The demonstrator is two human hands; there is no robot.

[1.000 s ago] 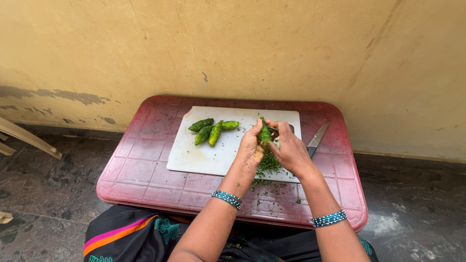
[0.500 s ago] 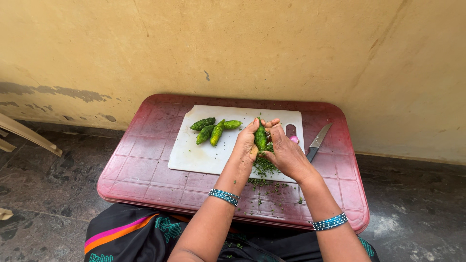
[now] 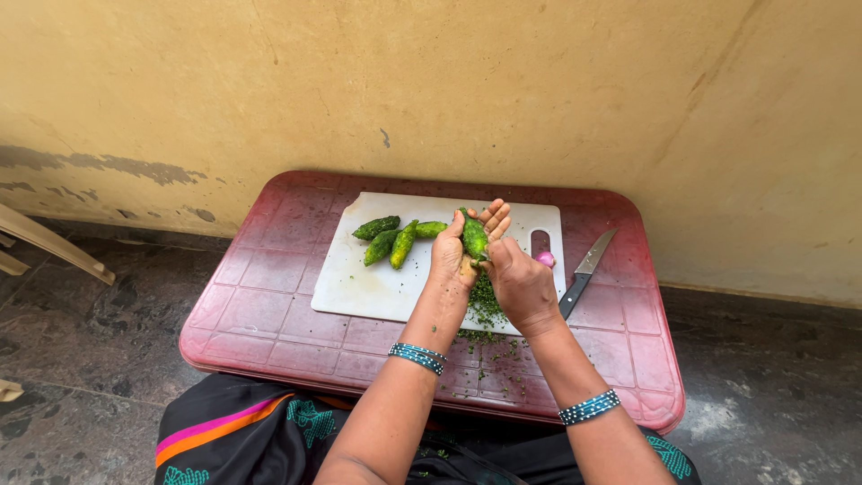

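My left hand (image 3: 452,254) holds a small green bitter gourd (image 3: 473,235) upright over the white cutting board (image 3: 377,283), fingers wrapped around it. My right hand (image 3: 516,280) is closed against the gourd's lower end; whether a tool sits in it I cannot tell. Green scrapings (image 3: 486,310) lie in a heap under both hands and spill onto the red table (image 3: 260,314). Several more bitter gourds (image 3: 395,239) lie together on the board's far left part.
A knife (image 3: 584,269) lies on the table just right of the board. A small pink object (image 3: 544,259) sits by the board's handle hole. A yellow wall rises behind the table. A pale chair leg (image 3: 49,247) shows at the left, over dark stone floor.
Both hands have lifted the gourd slightly up and away from me. My right hand slid down from beside the gourd to its lower end, uncovering the pink object.
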